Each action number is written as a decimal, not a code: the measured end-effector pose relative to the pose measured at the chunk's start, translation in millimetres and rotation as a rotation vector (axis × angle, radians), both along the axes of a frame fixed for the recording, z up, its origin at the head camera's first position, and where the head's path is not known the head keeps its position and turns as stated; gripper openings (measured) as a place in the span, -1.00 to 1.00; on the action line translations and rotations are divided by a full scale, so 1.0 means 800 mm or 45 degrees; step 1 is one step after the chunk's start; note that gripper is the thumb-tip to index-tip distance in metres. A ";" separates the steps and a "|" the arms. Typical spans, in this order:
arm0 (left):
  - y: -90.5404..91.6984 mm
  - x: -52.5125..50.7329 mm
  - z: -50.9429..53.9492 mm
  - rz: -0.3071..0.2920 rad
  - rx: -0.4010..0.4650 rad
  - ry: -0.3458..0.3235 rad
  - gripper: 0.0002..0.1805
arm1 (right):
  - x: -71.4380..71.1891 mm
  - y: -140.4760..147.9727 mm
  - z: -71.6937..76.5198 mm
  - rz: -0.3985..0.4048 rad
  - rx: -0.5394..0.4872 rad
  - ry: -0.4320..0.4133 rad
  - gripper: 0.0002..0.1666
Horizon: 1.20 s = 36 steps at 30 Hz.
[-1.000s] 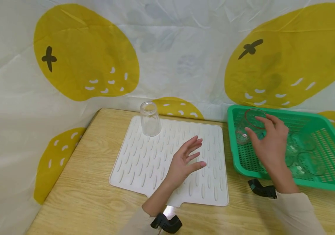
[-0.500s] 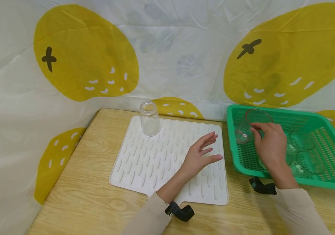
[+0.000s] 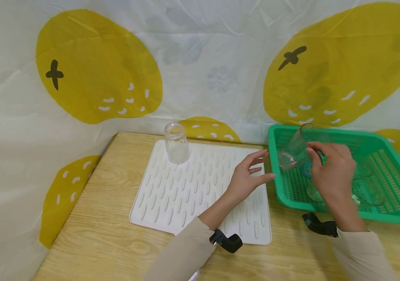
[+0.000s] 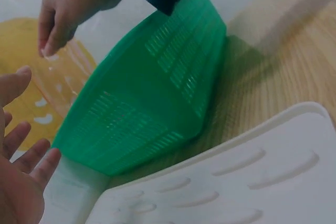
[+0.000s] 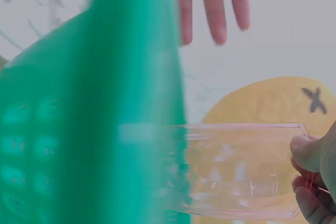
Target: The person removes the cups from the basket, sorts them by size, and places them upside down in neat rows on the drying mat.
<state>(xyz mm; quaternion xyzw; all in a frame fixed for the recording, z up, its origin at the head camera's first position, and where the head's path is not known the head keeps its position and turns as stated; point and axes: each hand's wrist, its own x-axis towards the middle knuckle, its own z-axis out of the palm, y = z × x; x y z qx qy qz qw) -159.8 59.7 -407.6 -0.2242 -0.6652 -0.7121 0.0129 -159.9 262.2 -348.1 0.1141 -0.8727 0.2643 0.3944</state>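
Observation:
In the head view my right hand (image 3: 334, 168) pinches the red-rimmed mouth of a clear glass (image 3: 296, 150), which tilts over the left part of the green basket (image 3: 274, 171). The right wrist view shows thumb and fingers (image 5: 315, 182) on that rim, with the glass (image 5: 241, 171) partly behind the basket wall (image 5: 121, 103). My left hand (image 3: 243, 181), empty with fingers spread, is beside the basket's left edge, over the white ridged mat (image 3: 192, 187). Several other clear glasses (image 3: 368, 191) lie in the basket.
An upside-down clear glass (image 3: 177, 144) stands at the mat's back left corner. Behind the wooden table (image 3: 105, 203) hangs a white curtain (image 3: 214, 70) with yellow fruit prints. The basket stands at the right, close to the curtain.
My right hand has closed on the glass's rim, and the glass has risen slightly and tilted further. My left hand has moved right, toward the basket.

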 end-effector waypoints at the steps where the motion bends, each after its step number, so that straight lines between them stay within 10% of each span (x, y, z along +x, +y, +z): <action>1: 0.003 -0.002 0.002 0.008 -0.008 0.009 -0.33 | 0.002 -0.001 0.004 -0.012 -0.002 0.022 -0.84; 10: 0.014 -0.019 0.018 0.062 0.013 -0.042 -0.34 | 0.012 -0.003 0.028 -0.041 -0.037 0.149 -0.83; 20: 0.010 -0.007 0.044 0.042 0.106 -0.148 -0.37 | 0.031 -0.023 0.053 0.003 -0.086 0.265 -0.84; 36: -0.011 -0.005 -0.015 0.097 0.298 -0.272 -0.41 | 0.057 -0.072 0.056 0.125 -0.227 0.380 -0.83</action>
